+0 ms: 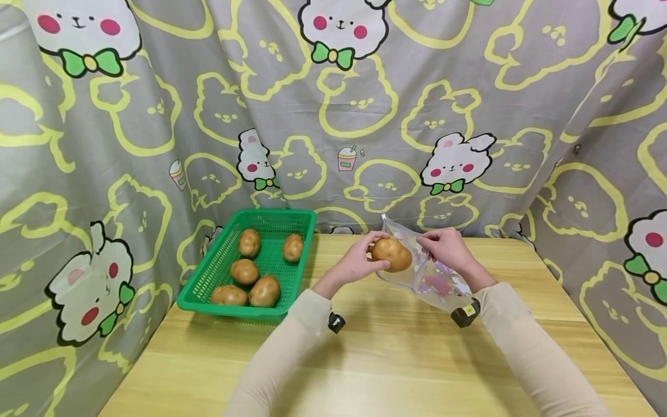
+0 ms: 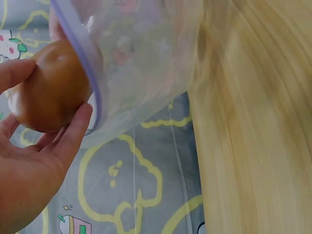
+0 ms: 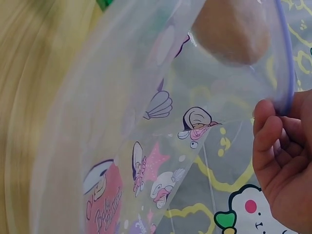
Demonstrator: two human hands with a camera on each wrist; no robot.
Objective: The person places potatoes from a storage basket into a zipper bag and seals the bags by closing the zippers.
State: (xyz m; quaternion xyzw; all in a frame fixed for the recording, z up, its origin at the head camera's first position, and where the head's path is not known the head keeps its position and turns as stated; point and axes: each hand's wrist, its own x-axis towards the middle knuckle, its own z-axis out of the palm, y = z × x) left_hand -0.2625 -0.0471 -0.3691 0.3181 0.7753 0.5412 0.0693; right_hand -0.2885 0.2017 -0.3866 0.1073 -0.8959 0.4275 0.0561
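Observation:
A brown potato point(image 1: 391, 255) is gripped between the thumb and fingers of my left hand point(image 1: 359, 258), at the mouth of a clear zip bag point(image 1: 436, 282). In the left wrist view the potato point(image 2: 52, 87) lies partly behind the bag's purple-edged rim. My right hand point(image 1: 449, 249) pinches that rim, and the bag hangs below it, slanting over the table. Printed shells and a pink star show on the bag point(image 3: 161, 141) in the right wrist view, with the potato point(image 3: 233, 31) seen blurred through the film.
Left of the hands, a green plastic basket point(image 1: 307, 243) holds several potatoes point(image 1: 264, 291). Both stand on a wood-grain table point(image 1: 385, 359). A grey curtain point(image 1: 292, 110) with cartoon animals surrounds the table at the back and sides.

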